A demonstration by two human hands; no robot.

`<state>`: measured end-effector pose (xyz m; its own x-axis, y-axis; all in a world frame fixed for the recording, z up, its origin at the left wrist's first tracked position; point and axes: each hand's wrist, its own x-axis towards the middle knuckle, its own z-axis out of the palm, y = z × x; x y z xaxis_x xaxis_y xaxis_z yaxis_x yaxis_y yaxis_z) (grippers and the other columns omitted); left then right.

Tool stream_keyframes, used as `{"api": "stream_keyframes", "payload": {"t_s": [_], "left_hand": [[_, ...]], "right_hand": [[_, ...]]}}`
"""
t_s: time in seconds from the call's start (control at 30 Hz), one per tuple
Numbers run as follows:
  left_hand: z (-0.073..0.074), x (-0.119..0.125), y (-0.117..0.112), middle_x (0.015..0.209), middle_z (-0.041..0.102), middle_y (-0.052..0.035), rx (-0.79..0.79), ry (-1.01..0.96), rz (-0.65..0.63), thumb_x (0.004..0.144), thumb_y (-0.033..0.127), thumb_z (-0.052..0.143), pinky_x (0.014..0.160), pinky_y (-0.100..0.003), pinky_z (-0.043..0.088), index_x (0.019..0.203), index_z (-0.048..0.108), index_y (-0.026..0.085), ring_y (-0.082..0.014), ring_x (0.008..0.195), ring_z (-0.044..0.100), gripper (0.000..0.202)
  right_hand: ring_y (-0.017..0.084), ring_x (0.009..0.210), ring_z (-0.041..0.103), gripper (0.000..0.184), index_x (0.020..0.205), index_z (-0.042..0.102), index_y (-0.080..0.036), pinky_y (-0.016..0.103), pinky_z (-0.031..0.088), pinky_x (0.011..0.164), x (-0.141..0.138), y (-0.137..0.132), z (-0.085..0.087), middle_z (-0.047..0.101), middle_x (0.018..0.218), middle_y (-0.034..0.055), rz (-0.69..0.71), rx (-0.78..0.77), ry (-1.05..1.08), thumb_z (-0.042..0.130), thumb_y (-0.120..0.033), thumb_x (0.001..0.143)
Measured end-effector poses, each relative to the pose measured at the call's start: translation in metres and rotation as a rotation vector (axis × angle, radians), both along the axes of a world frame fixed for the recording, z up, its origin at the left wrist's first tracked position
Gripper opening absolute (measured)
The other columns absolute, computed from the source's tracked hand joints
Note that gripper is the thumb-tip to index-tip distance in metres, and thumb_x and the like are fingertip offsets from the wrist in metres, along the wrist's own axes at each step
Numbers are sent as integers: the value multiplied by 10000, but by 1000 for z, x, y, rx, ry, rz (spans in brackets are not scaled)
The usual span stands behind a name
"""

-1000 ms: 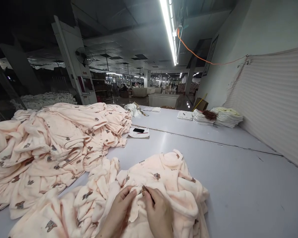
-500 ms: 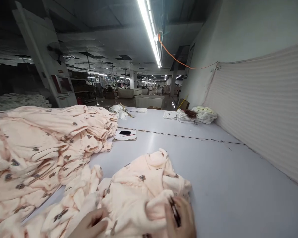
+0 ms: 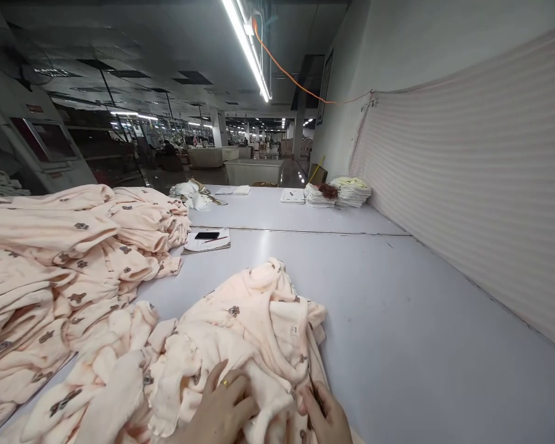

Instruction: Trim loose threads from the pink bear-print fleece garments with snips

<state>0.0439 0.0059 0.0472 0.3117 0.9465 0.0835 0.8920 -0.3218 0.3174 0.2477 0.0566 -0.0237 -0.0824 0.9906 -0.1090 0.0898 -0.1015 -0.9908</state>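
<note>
Pink garment [image 3: 250,311], lower centre of frame: left hand [image 3: 226,401] bent over it, grip unclear; right hand [image 3: 328,416], set apart, closed round dark tool [image 3: 316,393], tip best kept clear of the folds.

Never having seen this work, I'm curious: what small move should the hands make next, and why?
Probably the left hand should smooth the pale pink plush garment it rests on, since folds bunch between it and the right hand, which holds a dark, slim tool close to the garment.
</note>
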Motion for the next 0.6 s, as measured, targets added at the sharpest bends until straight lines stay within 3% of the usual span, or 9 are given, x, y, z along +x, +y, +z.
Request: {"api": "stream_keyframes", "payload": {"t_s": [0.07, 0.17, 0.23, 0.33, 0.4, 0.5, 0.57, 0.6], "left_hand": [[-14, 0, -11, 846, 623, 46, 147, 6, -57, 775, 159, 579, 1096, -457, 71, 828, 577, 273, -148, 914, 581, 126], [-22, 3, -23, 820, 635, 45, 351, 21, -77, 837, 147, 494, 1099, -454, 3, 730, 529, 243, -135, 892, 580, 148], [-23, 5, -28, 849, 663, 46, 398, 63, -87, 835, 123, 485, 1101, -473, -23, 693, 500, 232, -140, 901, 586, 179], [-28, 4, -34, 1027, 685, 60, 384, 107, -160, 810, 126, 523, 1119, -416, -66, 722, 499, 245, -140, 990, 592, 151], [-33, 3, -37, 1134, 666, 22, 326, 37, -72, 804, 245, 567, 1133, -397, 10, 806, 519, 264, -173, 1059, 587, 51], [-38, 8, -37, 1121, 672, -59, 198, -84, 161, 764, 358, 597, 1085, -448, 226, 1095, 499, 252, -244, 1059, 602, 361], [-34, 15, -32, 1076, 684, -79, 151, -124, 207, 750, 320, 598, 1050, -490, 284, 1214, 451, 214, -264, 1023, 619, 499], [-29, 18, -29, 1054, 690, -80, 122, -156, 208, 760, 290, 578, 1047, -508, 285, 1209, 468, 204, -261, 999, 628, 470]], "right_hand": [[125, 559, 499, 357, 583, 544, -201, 195, 398, 512, 1, 7, 1, 503, 550, -45, -11, -52, 33, 653, -519, 703], [128, 596, 508, 321, 585, 547, -196, 204, 428, 567, -8, 13, 1, 516, 575, -49, 31, -104, 138, 739, -450, 623], [127, 603, 517, 290, 648, 570, -196, 212, 443, 585, -14, 13, 0, 530, 606, -48, 43, -123, 172, 740, -431, 631], [138, 628, 553, 313, 780, 605, -200, 234, 473, 611, -17, 9, 0, 575, 671, -29, 42, -155, 238, 717, -467, 658], [158, 687, 590, 368, 856, 620, -203, 252, 494, 655, -18, 5, 2, 614, 729, -8, 23, -171, 313, 726, -487, 648], [177, 787, 622, 396, 897, 629, -199, 253, 501, 742, -21, 0, 11, 657, 804, 14, 24, -118, 327, 752, -470, 635], [170, 785, 629, 375, 892, 622, -192, 232, 498, 748, -25, -4, 18, 666, 802, 16, 67, -47, 282, 742, -459, 657], [164, 757, 631, 366, 896, 614, -191, 223, 498, 732, -27, -5, 21, 667, 785, 13, 91, -12, 261, 722, -466, 680]]}}
